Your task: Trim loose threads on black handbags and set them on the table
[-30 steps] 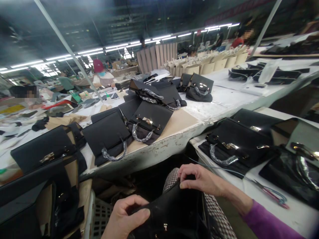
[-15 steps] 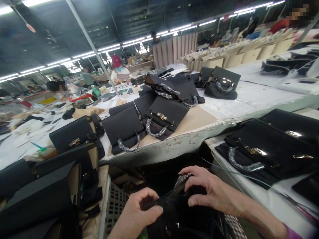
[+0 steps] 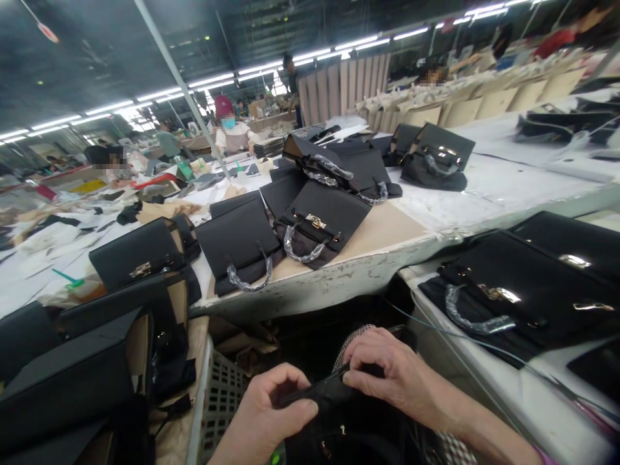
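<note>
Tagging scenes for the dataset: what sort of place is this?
Probably a handbag factory or workshop: many similar black handbags with handles in clear wrap, a long row of beige pieces, and strip lights overhead.

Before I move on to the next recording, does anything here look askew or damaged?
The white table's front edge looks scuffed, with dark marks; wear or dirt, I cannot tell. In the heap on it, one black bag lies tilted among others. The black piece in the left hand and right hand is too dark to judge.
</note>
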The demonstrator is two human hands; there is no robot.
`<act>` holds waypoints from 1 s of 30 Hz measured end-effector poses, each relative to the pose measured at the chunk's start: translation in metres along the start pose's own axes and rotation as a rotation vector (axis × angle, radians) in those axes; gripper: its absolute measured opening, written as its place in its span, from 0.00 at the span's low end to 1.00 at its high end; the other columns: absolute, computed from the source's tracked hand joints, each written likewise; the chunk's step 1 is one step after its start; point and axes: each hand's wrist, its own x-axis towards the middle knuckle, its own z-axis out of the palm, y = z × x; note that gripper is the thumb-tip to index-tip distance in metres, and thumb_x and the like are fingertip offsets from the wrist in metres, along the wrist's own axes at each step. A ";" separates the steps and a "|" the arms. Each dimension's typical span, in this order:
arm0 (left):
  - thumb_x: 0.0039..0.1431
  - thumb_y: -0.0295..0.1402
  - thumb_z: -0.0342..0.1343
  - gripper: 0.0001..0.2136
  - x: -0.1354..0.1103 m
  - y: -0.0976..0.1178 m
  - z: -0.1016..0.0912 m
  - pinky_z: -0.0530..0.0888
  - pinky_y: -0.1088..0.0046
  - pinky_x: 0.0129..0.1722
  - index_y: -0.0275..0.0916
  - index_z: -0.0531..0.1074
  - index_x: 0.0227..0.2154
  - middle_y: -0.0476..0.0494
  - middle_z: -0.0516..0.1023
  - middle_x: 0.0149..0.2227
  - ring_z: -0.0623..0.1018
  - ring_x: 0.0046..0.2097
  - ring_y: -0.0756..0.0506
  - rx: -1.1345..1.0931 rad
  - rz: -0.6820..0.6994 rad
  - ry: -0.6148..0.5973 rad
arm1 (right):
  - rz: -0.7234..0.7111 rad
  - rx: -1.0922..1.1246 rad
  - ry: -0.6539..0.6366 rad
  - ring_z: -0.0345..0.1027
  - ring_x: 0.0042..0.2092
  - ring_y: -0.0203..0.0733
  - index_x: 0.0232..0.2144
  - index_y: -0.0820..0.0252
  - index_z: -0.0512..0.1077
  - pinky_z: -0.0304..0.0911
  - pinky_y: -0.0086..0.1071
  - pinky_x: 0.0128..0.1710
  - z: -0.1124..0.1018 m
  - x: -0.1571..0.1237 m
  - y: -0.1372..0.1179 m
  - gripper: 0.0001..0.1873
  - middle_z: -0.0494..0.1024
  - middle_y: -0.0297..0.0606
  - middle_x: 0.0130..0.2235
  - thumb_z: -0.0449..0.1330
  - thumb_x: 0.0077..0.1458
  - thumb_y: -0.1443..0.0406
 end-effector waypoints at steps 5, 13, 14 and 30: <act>0.48 0.36 0.64 0.11 -0.001 0.004 -0.001 0.59 0.77 0.27 0.35 0.71 0.29 0.53 0.68 0.24 0.64 0.27 0.52 0.015 -0.003 -0.026 | 0.019 -0.009 0.036 0.70 0.40 0.41 0.27 0.57 0.71 0.57 0.39 0.46 0.003 0.000 -0.001 0.13 0.79 0.30 0.34 0.62 0.62 0.59; 0.56 0.43 0.59 0.14 0.005 0.018 0.006 0.60 0.76 0.30 0.35 0.73 0.30 0.52 0.67 0.26 0.64 0.30 0.50 0.136 0.067 -0.055 | 0.019 -0.004 0.069 0.70 0.41 0.42 0.26 0.57 0.71 0.58 0.38 0.45 0.004 -0.002 -0.002 0.11 0.79 0.31 0.36 0.64 0.60 0.61; 0.57 0.43 0.58 0.14 0.006 0.020 0.007 0.60 0.76 0.29 0.35 0.73 0.29 0.53 0.66 0.25 0.64 0.30 0.50 0.173 0.072 -0.038 | 0.022 -0.005 0.072 0.70 0.41 0.42 0.26 0.57 0.71 0.58 0.38 0.45 0.004 -0.002 -0.003 0.11 0.79 0.31 0.36 0.64 0.60 0.62; 0.55 0.36 0.54 0.09 0.002 0.009 0.026 0.62 0.75 0.27 0.38 0.67 0.23 0.53 0.66 0.22 0.66 0.27 0.50 0.390 0.147 0.186 | 0.070 -0.035 0.070 0.70 0.38 0.42 0.25 0.57 0.71 0.58 0.38 0.44 0.008 -0.003 -0.007 0.12 0.78 0.31 0.32 0.63 0.59 0.62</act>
